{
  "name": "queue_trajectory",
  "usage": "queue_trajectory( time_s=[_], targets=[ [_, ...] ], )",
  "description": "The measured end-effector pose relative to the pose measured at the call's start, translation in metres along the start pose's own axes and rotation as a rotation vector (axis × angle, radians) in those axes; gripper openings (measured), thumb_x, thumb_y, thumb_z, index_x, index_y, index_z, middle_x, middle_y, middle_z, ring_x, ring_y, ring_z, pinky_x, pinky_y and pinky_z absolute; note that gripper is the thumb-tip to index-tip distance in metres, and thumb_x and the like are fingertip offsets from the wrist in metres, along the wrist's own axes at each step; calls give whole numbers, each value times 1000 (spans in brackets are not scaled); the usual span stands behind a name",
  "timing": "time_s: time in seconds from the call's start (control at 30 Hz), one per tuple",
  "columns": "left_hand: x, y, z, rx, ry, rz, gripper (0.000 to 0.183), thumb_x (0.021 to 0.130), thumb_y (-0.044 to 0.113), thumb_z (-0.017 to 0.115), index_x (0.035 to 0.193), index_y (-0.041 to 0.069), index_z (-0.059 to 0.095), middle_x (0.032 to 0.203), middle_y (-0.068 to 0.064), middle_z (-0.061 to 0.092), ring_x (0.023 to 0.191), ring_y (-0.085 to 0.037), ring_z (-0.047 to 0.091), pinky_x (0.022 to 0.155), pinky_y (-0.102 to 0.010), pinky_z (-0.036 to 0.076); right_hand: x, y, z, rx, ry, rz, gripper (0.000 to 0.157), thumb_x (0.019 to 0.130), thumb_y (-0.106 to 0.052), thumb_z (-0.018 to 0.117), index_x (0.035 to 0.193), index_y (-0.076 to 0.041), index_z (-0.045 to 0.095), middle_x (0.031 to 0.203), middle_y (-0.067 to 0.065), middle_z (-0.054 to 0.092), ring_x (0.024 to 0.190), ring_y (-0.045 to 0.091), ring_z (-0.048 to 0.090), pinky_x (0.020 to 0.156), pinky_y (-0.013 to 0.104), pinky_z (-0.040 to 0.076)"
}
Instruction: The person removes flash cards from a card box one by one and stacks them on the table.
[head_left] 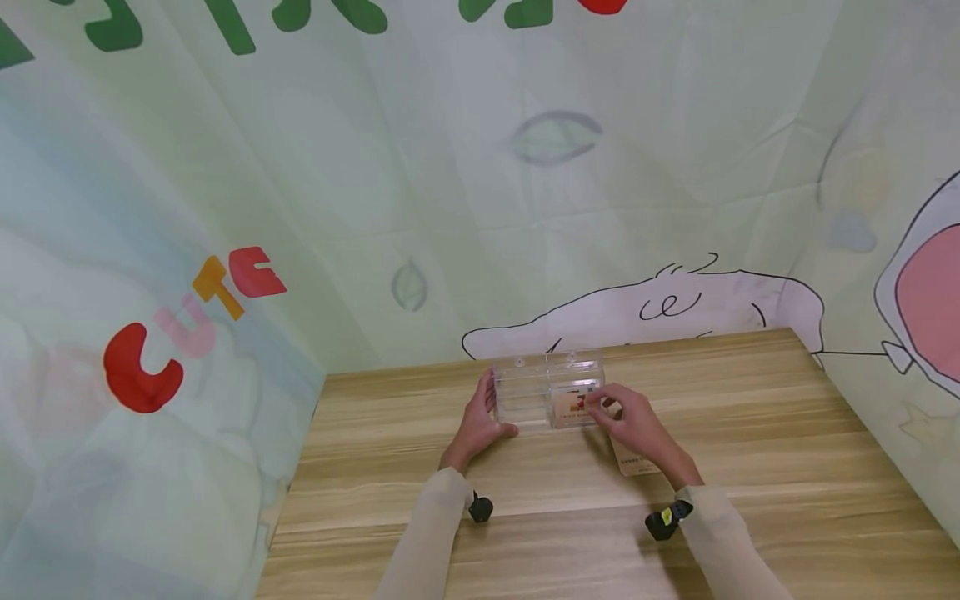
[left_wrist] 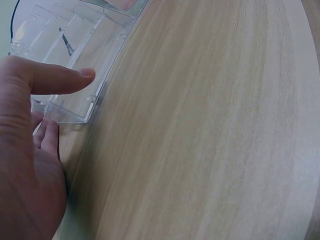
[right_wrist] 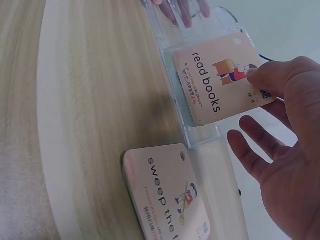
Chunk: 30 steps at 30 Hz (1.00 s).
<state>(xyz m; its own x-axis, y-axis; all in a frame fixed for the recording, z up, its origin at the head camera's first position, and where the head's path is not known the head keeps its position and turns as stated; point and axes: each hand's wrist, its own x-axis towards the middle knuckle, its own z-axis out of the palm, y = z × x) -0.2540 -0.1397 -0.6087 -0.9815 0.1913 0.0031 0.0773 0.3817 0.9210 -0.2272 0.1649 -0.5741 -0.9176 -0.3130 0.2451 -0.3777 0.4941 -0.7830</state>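
A clear plastic card holder (head_left: 522,392) with several compartments stands near the table's back edge. My left hand (head_left: 477,422) is at its left end, fingers against the side and thumb stretched out across the front, as the left wrist view shows (left_wrist: 30,130). At the holder's front right compartment, my right hand (head_left: 630,421) pinches a flashcard (right_wrist: 220,80) between thumb and fingers. The card reads "read books" and has a small picture of a figure at a desk. Its lower part sits inside the compartment. Whether more cards lie behind it cannot be told.
A stack of rounded flashcards (right_wrist: 167,192), topped by one reading "sweep the", lies on the wooden table (head_left: 547,533) to the holder's right, partly under my right hand in the head view. A printed cloth backdrop (head_left: 450,183) hangs right behind the table.
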Motion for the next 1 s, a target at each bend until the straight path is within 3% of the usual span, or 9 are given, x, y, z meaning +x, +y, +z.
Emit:
queue_trajectory(
  time_s=[0.3, 0.53, 0.83, 1.0],
  targets=[
    [1, 1, 1, -5, 2, -7, 122, 69, -6, 87, 166, 14, 16, 166, -16, 30, 152, -33, 34, 124, -40, 30, 3, -2, -3, 18, 42, -52, 23, 92, -1, 76, 114, -5, 72, 113, 9, 72, 98, 25, 67, 70, 28, 63],
    [-1, 1, 1, -7, -3, -4, 121, 69, -5, 87, 166, 13, 16, 167, -16, 30, 152, -32, 32, 124, -40, 30, 4, -6, -5, -28, 72, -78, 30, 89, 4, 76, 117, -5, 71, 118, 10, 71, 101, 26, 64, 72, 31, 62],
    [1, 0, 1, -8, 2, -8, 120, 69, -5, 87, 165, 12, 17, 166, -17, 32, 152, -32, 34, 124, -41, 31, 2, -6, -11, -9, 107, -136, 37, 86, 7, 77, 121, -3, 70, 120, 13, 71, 98, 30, 68, 72, 35, 64],
    [2, 0, 1, -16, 2, -8, 120, 69, -6, 87, 165, 12, 18, 165, -17, 32, 152, -33, 34, 124, -40, 30, 0, -4, -16, -1, 97, -117, 39, 87, 6, 76, 124, -5, 69, 122, 13, 70, 96, 30, 71, 76, 33, 65]
  ],
)
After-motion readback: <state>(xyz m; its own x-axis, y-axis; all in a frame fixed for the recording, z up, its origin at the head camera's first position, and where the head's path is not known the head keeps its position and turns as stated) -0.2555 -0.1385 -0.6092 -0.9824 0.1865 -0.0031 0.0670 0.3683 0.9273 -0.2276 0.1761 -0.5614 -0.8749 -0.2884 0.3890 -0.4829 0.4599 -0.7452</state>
